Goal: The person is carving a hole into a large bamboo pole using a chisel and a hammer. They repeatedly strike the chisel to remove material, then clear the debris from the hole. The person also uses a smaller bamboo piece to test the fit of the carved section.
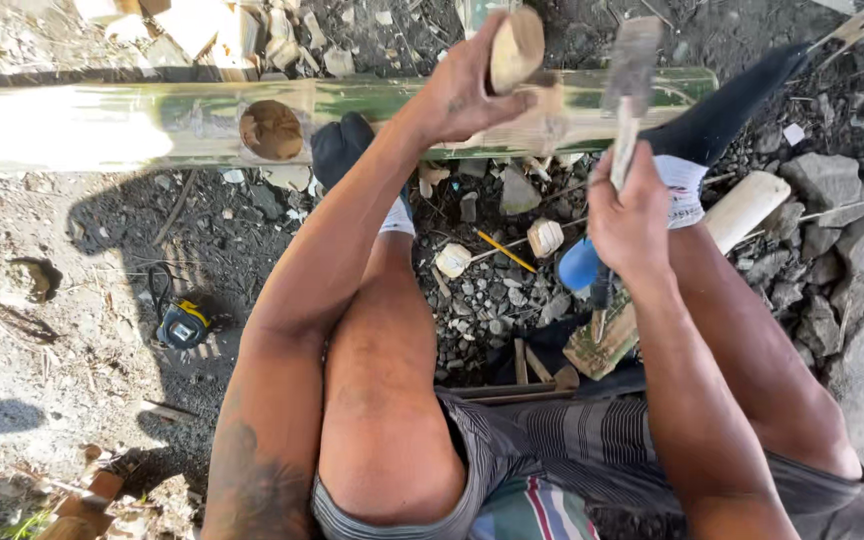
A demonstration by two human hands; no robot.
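A: Where is the chisel (517,48)?

B: Its wooden handle is enclosed by the left hand (467,90), fingers wrapped shut, tip down on the bamboo pole (152,120) below them.

A: And the right hand (630,215)?

B: Its fingers are clenched around the hammer (632,75), head raised beside the chisel.

A: Handling?

B: Both tools look rigid; the hammer is probably head-heavy and best gripped low on the shaft. The pole is smooth, likely slippery.

tape measure (184,324) on dirt | yellow pencil (505,251) on gravel | wood offcuts (452,260) nearby
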